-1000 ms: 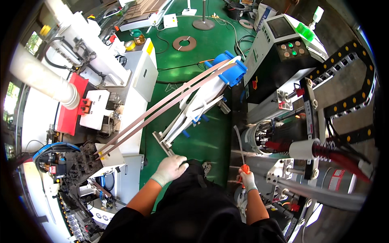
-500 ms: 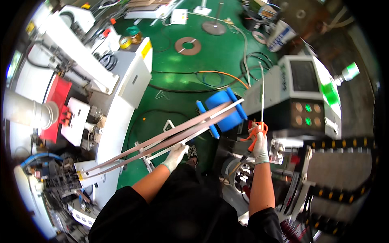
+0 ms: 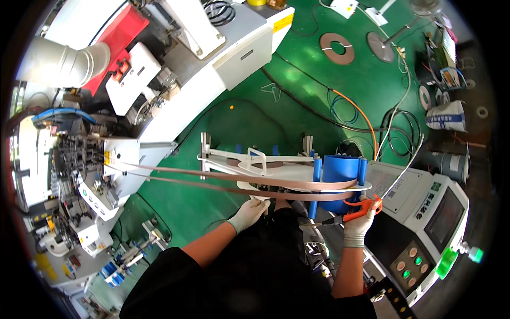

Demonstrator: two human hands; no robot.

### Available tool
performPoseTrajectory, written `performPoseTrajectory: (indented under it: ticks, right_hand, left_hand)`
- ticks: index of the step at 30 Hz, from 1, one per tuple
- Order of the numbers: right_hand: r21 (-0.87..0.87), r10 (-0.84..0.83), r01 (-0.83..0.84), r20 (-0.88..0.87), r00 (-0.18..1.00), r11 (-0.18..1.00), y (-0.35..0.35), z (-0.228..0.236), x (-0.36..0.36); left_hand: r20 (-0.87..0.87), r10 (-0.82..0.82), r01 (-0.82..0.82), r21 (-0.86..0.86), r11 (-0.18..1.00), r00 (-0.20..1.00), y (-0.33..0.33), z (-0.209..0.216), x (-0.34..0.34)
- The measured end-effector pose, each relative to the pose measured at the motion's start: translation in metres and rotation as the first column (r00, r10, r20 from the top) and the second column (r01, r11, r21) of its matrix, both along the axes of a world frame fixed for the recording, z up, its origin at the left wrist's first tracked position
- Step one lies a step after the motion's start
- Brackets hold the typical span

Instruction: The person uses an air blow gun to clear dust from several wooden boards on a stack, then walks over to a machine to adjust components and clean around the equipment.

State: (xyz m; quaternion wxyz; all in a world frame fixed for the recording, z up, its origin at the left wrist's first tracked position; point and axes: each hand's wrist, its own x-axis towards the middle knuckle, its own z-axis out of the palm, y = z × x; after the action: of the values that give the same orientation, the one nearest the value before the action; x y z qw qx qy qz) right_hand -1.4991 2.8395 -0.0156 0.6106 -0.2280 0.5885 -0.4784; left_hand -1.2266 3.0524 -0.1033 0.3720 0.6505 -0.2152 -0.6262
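My right hand (image 3: 359, 226), in a pale glove, grips an orange air blow gun (image 3: 361, 207). The gun's long thin metal nozzle points up and away to the right, over a grey machine cabinet. My left hand (image 3: 248, 215), also gloved, is closed beside the near edge of a white plate; whatever its fingers hold is hidden. Just beyond my hands, two brown strips (image 3: 234, 176) stretch from the left-hand machine to a reel with a blue hub (image 3: 340, 169). Upright blue rods (image 3: 317, 183) stand at the hub's sides.
A control cabinet with a dark screen (image 3: 445, 218) and lit green buttons stands at right. On the left is a long white machine bench (image 3: 212, 72). Hoses and an orange cable (image 3: 361, 112) lie on the green floor (image 3: 287, 48), beyond them a brown ring (image 3: 337, 49).
The view has turned to the right, so the strips now run nearly level and the reel appears lower and further right. The air blow gun stays in my right hand, its nozzle now slanting right.
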Motion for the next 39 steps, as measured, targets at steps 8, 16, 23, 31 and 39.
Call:
performPoseTrajectory:
  ticks: [8,16,23,31,39]
  right_hand:
    - [-0.091,0.226,-0.23,-0.06,0.972,0.969,-0.015,-0.018,0.017]
    - [-0.117,0.507,-0.503,0.0,0.862,0.856,-0.019,-0.017,0.06]
    - [-0.089,0.593,-0.666,-0.378,0.711,0.741,-0.089,0.02,0.063]
    - [-0.192,0.113,-0.192,-0.36,0.926,0.963,-0.225,0.002,0.011]
    - [0.124,0.402,-0.491,-0.758,0.514,0.862,-0.372,-0.138,-0.075]
  left_hand:
    - [0.139,0.139,-0.149,0.067,0.987,0.98,0.002,-0.002,0.015]
    - [0.313,0.395,-0.379,-0.114,0.918,0.864,0.009,-0.025,0.042]
    - [0.248,0.521,-0.48,-0.209,0.852,0.817,0.025,-0.026,0.07]
    - [0.337,0.608,-0.564,-0.229,0.793,0.719,0.03,-0.028,0.081]
    - [0.442,0.825,-0.832,-0.256,0.491,0.351,0.019,-0.042,0.054]
